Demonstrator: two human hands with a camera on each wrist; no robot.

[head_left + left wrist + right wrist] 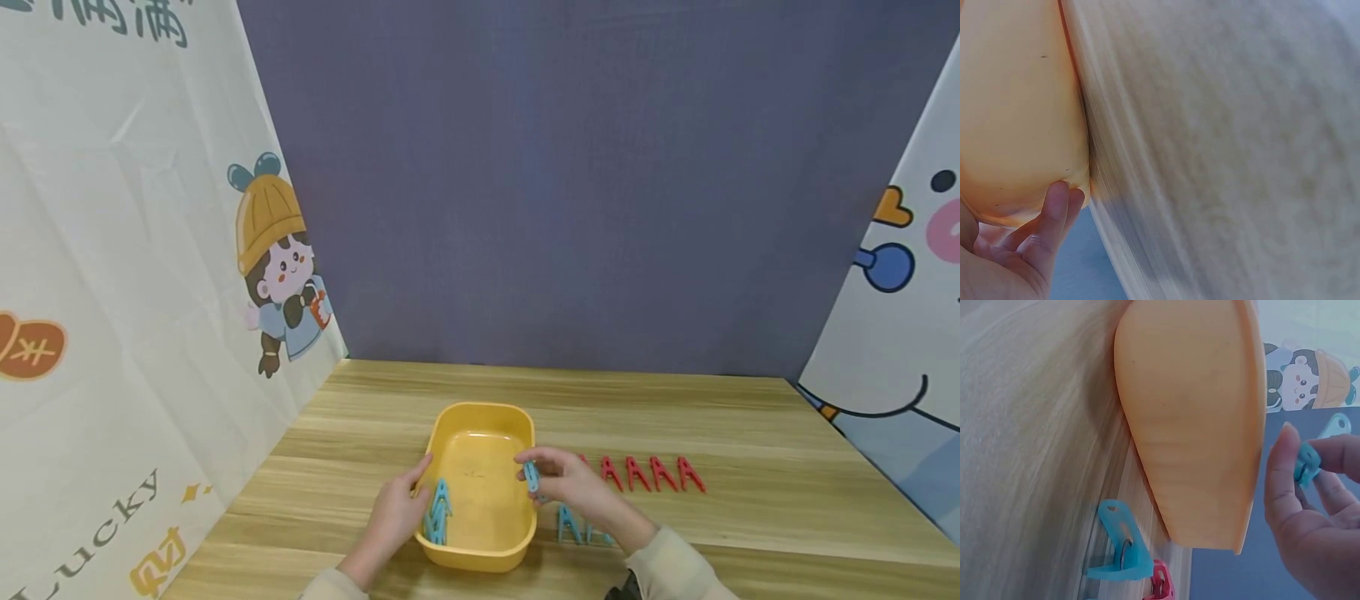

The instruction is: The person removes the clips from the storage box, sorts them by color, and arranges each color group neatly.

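Through the head camera I am seeing the right hand [562, 483] pinching a blue peg [531, 477] between thumb and bent fingers, holding it just above the right rim of a yellow tub [480, 467]. The peg's long axis is running mostly near to far, its far end leaning slightly left. The left hand [393, 510] is gripping the tub's left edge, its partly bent fingers pressing the outer wall. The tub is lying lengthwise, near to far; loose blue pegs [438, 525] are resting in its near-left corner, narrow ends pointing away. Right of the tub, more blue pegs [565, 515] are lying partly behind the right arm, and farther back red pegs [632, 463] are forming a row, narrow ends pointing away. Everything is sitting on a wood-grain table [375, 417]. Behind it a dark grey-blue cloth [562, 208] is hanging, with cartoon-printed white sheets [150, 250] flanking both sides.
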